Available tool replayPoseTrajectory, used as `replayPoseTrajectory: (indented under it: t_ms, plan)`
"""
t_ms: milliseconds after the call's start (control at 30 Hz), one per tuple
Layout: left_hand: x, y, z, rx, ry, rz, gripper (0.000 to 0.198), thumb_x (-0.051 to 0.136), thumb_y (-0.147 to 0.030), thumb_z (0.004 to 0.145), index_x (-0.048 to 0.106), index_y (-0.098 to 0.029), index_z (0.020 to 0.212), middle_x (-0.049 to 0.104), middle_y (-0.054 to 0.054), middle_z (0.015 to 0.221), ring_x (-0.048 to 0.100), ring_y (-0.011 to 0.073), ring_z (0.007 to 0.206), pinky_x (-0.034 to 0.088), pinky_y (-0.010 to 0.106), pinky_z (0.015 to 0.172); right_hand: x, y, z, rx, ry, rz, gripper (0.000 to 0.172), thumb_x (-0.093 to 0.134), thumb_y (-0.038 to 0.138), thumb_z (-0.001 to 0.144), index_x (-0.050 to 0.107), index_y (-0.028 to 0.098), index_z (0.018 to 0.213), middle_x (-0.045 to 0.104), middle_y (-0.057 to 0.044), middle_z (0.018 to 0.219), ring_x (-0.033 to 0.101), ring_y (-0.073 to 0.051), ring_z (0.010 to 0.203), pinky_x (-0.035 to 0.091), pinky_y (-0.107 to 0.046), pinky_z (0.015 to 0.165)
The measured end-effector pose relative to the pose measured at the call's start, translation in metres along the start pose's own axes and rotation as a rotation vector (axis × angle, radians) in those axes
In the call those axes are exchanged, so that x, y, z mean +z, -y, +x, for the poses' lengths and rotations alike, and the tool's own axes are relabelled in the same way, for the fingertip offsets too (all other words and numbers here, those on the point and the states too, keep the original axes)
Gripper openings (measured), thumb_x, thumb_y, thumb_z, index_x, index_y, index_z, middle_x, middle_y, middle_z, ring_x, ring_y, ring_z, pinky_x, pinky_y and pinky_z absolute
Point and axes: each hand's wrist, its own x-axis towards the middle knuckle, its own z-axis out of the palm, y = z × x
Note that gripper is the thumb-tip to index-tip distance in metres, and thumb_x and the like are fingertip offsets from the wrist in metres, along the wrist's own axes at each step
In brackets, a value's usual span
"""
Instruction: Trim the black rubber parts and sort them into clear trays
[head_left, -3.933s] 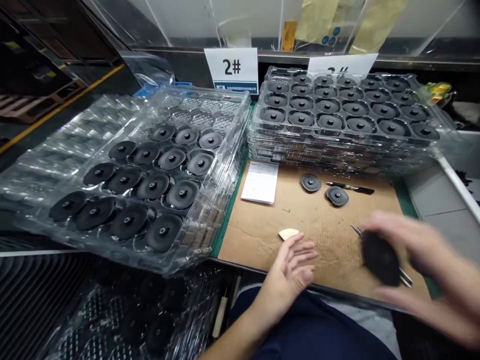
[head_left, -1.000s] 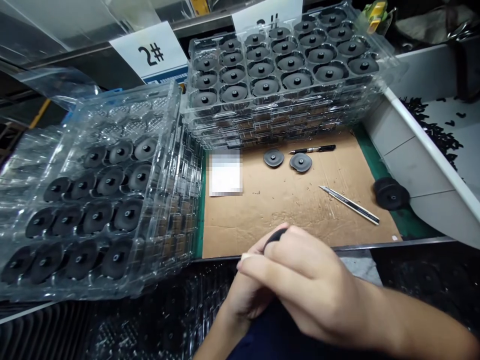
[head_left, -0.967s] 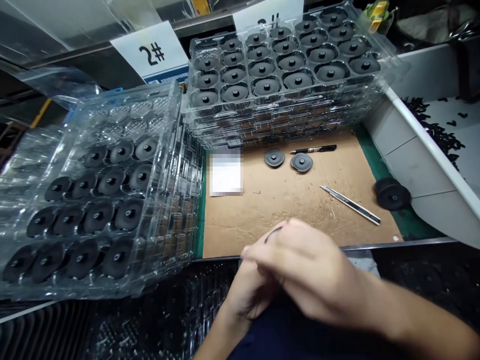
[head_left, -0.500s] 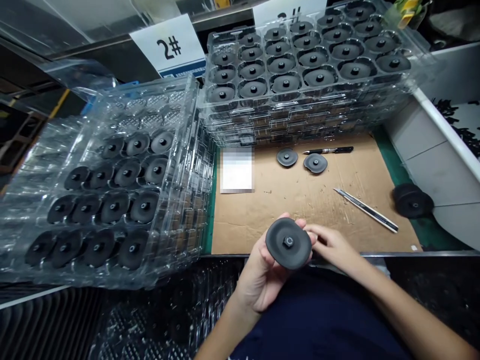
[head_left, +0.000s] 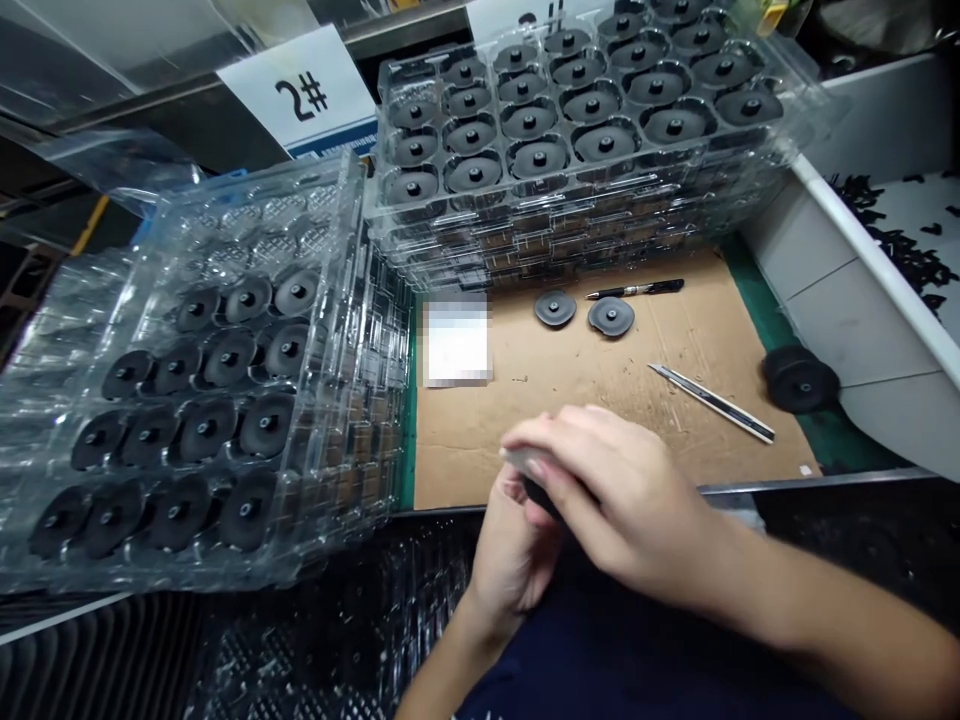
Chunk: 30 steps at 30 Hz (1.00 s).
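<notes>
My left hand [head_left: 511, 555] grips a black dished disc [head_left: 541, 494] from below, in front of my body. Over its top lies my right hand [head_left: 619, 475], fingers curled round the edge and thumb along the near side, so most of the disc is hidden. Both hands are closed on it. Beyond them, two similar discs lie on the cardboard: one on the left [head_left: 555, 309] and one on the right [head_left: 611, 317], each with a small central hub.
A black pen [head_left: 636, 289] and a utility knife [head_left: 712, 403] lie on the cardboard [head_left: 465, 455]. Stacked clear trays of discs stand at left [head_left: 315, 400] and behind [head_left: 487, 235]. More discs [head_left: 801, 380] sit by a white bin wall [head_left: 862, 330]. A blurred white label [head_left: 456, 345] lies nearby.
My right hand has moved from beside the disc to over its top, closing on it. The disc has tilted, its hub face no longer showing. The whole view has shifted slightly.
</notes>
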Motion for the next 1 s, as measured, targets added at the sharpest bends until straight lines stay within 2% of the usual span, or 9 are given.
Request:
replayPoseTrajectory:
  t_ms: [133, 200, 300, 400, 500, 633, 767, 900, 1000]
  plan:
    - [0.003, -0.005, -0.002, -0.016, 0.082, 0.002, 0.060, 0.081, -0.032, 0.059, 0.061, -0.027, 0.116, 0.066, 0.003, 0.113, 0.061, 0.0203, 0.106, 0.045, 0.029, 0.097, -0.009, -0.005, -0.014, -0.097, 0.013, 0.027, 0.025, 0.046, 0.009, 0.088, 0.056, 0.014, 0.110, 0.063, -0.006, 0.094, 0.052, -0.015, 0.082, 0.042, -0.030, 0.076]
    - [0.001, -0.008, -0.003, -0.024, 0.106, -0.009, 0.062, 0.083, -0.033, 0.056, 0.062, -0.027, 0.114, 0.065, 0.003, 0.116, 0.061, 0.0221, 0.106, 0.047, 0.030, 0.094, -0.014, -0.006, -0.026, -0.031, 0.076, 0.018, 0.025, 0.047, 0.008, 0.087, 0.057, 0.016, 0.109, 0.061, -0.003, 0.089, 0.050, -0.013, 0.078, 0.041, -0.027, 0.072]
    - [-0.001, -0.006, -0.003, -0.047, 0.089, -0.019, 0.061, 0.082, -0.034, 0.057, 0.062, -0.026, 0.114, 0.066, 0.002, 0.114, 0.061, 0.0185, 0.105, 0.047, 0.024, 0.092, -0.018, -0.006, -0.030, 0.078, -0.007, -0.154, 0.024, 0.046, 0.009, 0.088, 0.058, 0.013, 0.108, 0.058, -0.004, 0.080, 0.046, -0.014, 0.070, 0.037, -0.028, 0.066]
    - [0.001, -0.004, -0.003, -0.123, 0.078, -0.050, 0.060, 0.080, -0.031, 0.063, 0.059, -0.025, 0.119, 0.066, 0.002, 0.112, 0.061, 0.0144, 0.103, 0.046, 0.019, 0.091, -0.019, -0.009, -0.017, -0.072, -0.095, -0.300, 0.023, 0.044, 0.013, 0.089, 0.062, 0.013, 0.104, 0.059, -0.006, 0.076, 0.044, -0.016, 0.067, 0.034, -0.032, 0.063]
    - [0.000, -0.006, -0.007, -0.189, 0.090, -0.078, 0.064, 0.079, -0.030, 0.065, 0.055, -0.025, 0.124, 0.062, 0.005, 0.120, 0.061, 0.0181, 0.104, 0.048, 0.024, 0.092, -0.023, -0.021, -0.004, -0.214, -0.026, -0.109, 0.024, 0.043, 0.016, 0.091, 0.064, 0.018, 0.102, 0.063, -0.004, 0.081, 0.049, -0.015, 0.070, 0.038, -0.030, 0.066]
    - [-0.006, -0.009, -0.014, -0.270, 0.183, -0.147, 0.067, 0.076, -0.043, 0.063, 0.055, -0.024, 0.124, 0.054, 0.011, 0.131, 0.062, 0.0294, 0.105, 0.052, 0.034, 0.087, -0.024, -0.042, -0.016, 0.185, -0.073, 0.150, 0.025, 0.046, 0.019, 0.092, 0.061, 0.024, 0.112, 0.064, -0.002, 0.099, 0.058, -0.013, 0.086, 0.045, -0.025, 0.075]
    - [-0.009, -0.009, -0.016, -0.278, 0.210, -0.210, 0.060, 0.075, -0.043, 0.064, 0.059, -0.026, 0.119, 0.056, 0.010, 0.130, 0.061, 0.0296, 0.107, 0.052, 0.036, 0.088, -0.008, -0.067, -0.054, 0.554, -0.079, 0.326, 0.026, 0.048, 0.034, 0.091, 0.059, 0.025, 0.113, 0.063, -0.003, 0.108, 0.060, -0.017, 0.094, 0.049, -0.027, 0.076]
    - [-0.006, -0.009, -0.012, -0.305, 0.215, -0.215, 0.057, 0.076, -0.041, 0.063, 0.060, -0.027, 0.116, 0.061, 0.008, 0.123, 0.062, 0.0288, 0.106, 0.052, 0.036, 0.088, -0.001, -0.084, -0.076, 0.681, 0.047, 0.374, 0.031, 0.045, 0.039, 0.091, 0.059, 0.020, 0.111, 0.065, -0.005, 0.104, 0.063, -0.018, 0.088, 0.052, -0.031, 0.072]
    - [-0.002, -0.008, -0.010, -0.305, 0.222, -0.196, 0.059, 0.078, -0.040, 0.062, 0.060, -0.026, 0.116, 0.063, 0.007, 0.119, 0.063, 0.0287, 0.105, 0.052, 0.035, 0.087, -0.015, -0.070, -0.068, 0.625, -0.133, 0.160, 0.025, 0.049, 0.035, 0.090, 0.061, 0.022, 0.108, 0.066, -0.005, 0.103, 0.062, -0.019, 0.088, 0.051, -0.030, 0.070]
